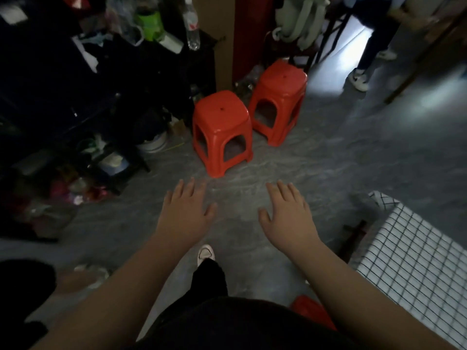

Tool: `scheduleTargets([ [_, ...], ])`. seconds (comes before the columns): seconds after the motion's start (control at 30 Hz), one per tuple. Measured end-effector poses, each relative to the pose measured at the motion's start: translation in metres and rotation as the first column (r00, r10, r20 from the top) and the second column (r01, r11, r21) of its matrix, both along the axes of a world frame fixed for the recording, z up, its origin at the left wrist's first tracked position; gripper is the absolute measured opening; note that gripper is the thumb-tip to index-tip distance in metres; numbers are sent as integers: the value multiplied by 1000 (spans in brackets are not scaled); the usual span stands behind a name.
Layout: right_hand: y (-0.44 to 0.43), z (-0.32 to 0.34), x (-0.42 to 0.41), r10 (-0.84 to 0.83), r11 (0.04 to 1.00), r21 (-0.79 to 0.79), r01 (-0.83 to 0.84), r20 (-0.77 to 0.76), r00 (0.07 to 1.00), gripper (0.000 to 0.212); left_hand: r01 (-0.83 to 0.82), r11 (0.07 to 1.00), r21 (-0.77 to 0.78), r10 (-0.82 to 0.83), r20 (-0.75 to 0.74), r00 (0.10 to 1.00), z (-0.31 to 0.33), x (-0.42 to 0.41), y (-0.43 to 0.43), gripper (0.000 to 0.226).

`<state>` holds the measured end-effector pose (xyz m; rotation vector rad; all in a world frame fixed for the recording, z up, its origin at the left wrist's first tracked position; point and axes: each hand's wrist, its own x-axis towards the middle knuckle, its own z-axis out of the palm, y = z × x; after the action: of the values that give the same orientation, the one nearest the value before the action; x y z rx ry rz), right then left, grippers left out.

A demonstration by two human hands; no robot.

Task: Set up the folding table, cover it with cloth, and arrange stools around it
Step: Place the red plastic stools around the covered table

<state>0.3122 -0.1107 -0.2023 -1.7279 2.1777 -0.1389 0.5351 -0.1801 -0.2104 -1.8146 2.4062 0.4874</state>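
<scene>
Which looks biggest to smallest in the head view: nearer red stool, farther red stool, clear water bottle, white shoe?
1. nearer red stool and farther red stool: probably alike; nearness makes the nearer one look bigger.
2. clear water bottle
3. white shoe

No writing can be read anywhere; the red-and-white label on the clear bottle [191, 22], upper middle of the frame, is too blurred.

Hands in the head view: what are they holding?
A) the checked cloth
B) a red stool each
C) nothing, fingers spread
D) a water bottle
C: the left hand and the right hand are stretched forward with fingers spread and empty, short of the near red stool and the far red stool.
</scene>
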Motion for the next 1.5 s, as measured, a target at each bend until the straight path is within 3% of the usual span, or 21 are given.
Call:
scheduleTargets([
  [0.13,-91,7,8,-61,998,-11,62,23,998,69,66,998,-18,-67,-12,998,8,0,-102,69],
  [0.4,-228,5,-16,-123,992,19,123,27,992,71,128,991,26,-128,-14,992,13,-33,-263,74],
  [0.53,-305,-12,-39,-81,996,47,80,13,997,72,122,992,32,-122,-1,993,-1,-56,-338,82],
  [0.73,-422,-41,-77,46,993,102,-50,41,998,76,55,995,83,-60,51,997,-26,-95,-441,71],
  [1.0,-545,-81,-109,-24,977,212,4,92,996,72,56,982,183,-71,79,994,-57,-133,-562,69],
  [1.3,-627,-180,-80,-337,892,346,292,75,939,69,216,913,345,-263,96,960,-159,-139,-708,71],
  [1.5,-663,-259,-38,-641,733,429,528,176,747,68,282,852,440,-337,52,940,-253,-132,-785,76],
])
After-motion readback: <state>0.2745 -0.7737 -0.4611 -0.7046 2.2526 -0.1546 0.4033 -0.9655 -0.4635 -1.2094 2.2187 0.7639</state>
